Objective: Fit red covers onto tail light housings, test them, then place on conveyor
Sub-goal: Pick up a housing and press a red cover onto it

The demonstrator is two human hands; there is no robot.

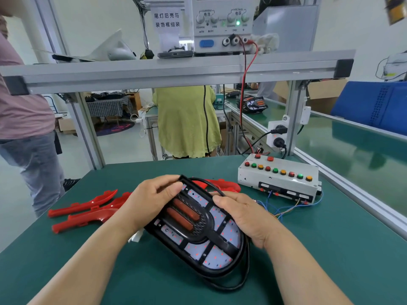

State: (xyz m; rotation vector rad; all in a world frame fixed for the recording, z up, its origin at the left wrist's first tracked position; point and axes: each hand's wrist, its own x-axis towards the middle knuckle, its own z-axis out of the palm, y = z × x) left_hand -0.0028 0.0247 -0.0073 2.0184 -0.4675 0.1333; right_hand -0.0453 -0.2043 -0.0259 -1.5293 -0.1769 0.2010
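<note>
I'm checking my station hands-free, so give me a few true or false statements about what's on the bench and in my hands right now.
1. The left hand and the right hand both hold the tail light housing. True.
2. The loose red covers lie on the conveyor. False: they lie on the green table, left of and behind the housing.
3. Small red lights glow on the housing's pale panels. True.
4. The button box sits left of the housing. False: it sits to its right, farther back.
5. The power supply on the shelf shows a lit green lamp. True.
</note>
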